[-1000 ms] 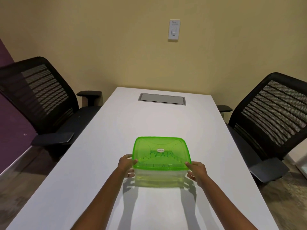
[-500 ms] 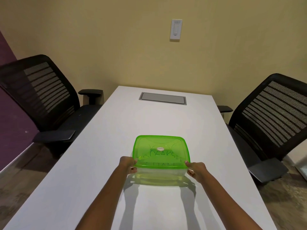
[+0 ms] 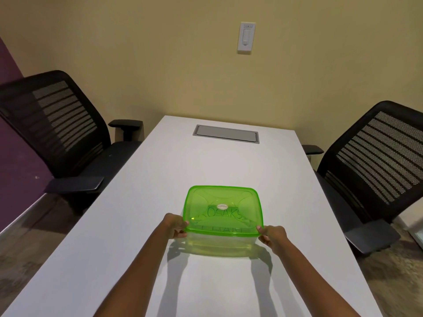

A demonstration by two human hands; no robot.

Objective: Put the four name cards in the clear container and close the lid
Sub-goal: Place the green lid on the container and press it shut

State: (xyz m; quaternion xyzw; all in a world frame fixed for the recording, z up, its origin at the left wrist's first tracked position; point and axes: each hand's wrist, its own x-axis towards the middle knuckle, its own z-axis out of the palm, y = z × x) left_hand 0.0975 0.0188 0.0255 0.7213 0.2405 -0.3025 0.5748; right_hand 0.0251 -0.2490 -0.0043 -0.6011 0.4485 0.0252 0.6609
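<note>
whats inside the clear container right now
Through the green lid, cards with handwritten lettering show inside the clear container. The tint hides how many there are.

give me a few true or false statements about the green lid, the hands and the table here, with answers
1. The green lid sits on top of the clear container. True.
2. Only one hand touches the lid. False: the left hand and the right hand each grip a near corner.
3. Handwritten lettering shows through the lid. True.
4. The container stands on a chair seat. False: it is on the white table.
5. Loose name cards lie on the table beside the container. False: none are visible there.
</note>
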